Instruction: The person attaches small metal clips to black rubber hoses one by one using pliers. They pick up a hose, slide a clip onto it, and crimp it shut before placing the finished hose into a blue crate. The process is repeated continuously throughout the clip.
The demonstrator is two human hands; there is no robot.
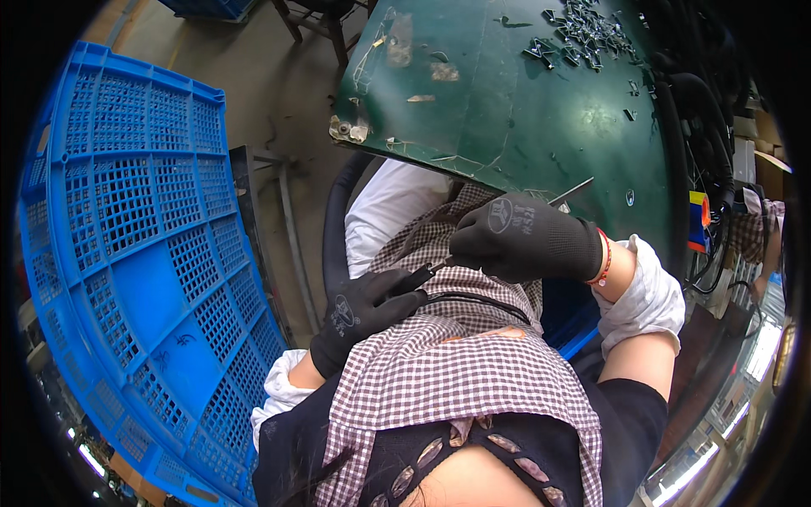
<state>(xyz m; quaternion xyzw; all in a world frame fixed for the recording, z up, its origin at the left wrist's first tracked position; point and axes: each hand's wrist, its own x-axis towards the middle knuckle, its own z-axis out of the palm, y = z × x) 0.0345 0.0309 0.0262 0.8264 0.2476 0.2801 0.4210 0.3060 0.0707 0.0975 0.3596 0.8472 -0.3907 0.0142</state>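
We see two black-gloved hands at work over a checked apron (456,372), just below the edge of a green worktable (524,101). The left hand (363,313) is closed around the end of a thin black cable (481,300), which curves rightward across the apron. The right hand (519,237) is clenched on a slim metal tool (570,191), its tip reaching over the table edge. A blue lattice crate (135,237) stands to the left; small dark metal clips (583,34) lie heaped at the table's far side.
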